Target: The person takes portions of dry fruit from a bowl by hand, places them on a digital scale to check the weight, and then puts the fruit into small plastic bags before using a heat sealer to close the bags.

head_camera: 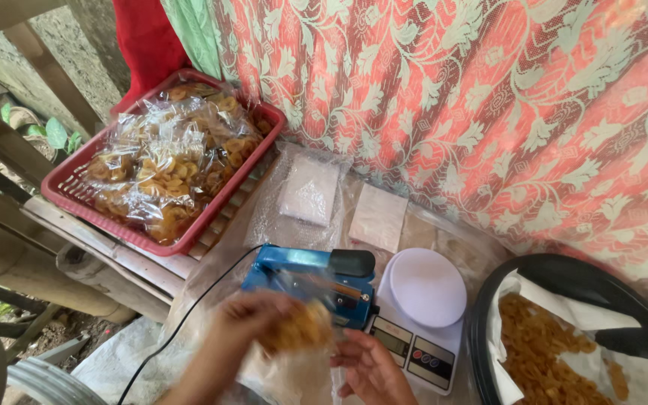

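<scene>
Clear plastic, that was what both hands were busy with at the bottom centre of the frame. A small clear bag of golden chips was being held there, just in front of the blue heat sealer. The left hand was curled around the left side of the bag, fingers closed on it, though things were pretty blurred so the exact grip couldn't really be made out. The right hand was seen lower and to the right, fingers bent and touching the bag's bottom edge, pinching the plastic as far as could be told.

Right of the sealer, a white kitchen scale with a round pan was parked, touching or just beside it. A black cord was trailed off from the sealer toward the lower left.

At the lower right, a black round basin lined with white paper was filled with loose chips.

In the upper left, a red plastic tray was loaded with sealed chip packets. Between tray and scale, two flat stacks of empty bags were laid on the plastic-covered table, with a red floral curtain hung behind everything.
</scene>
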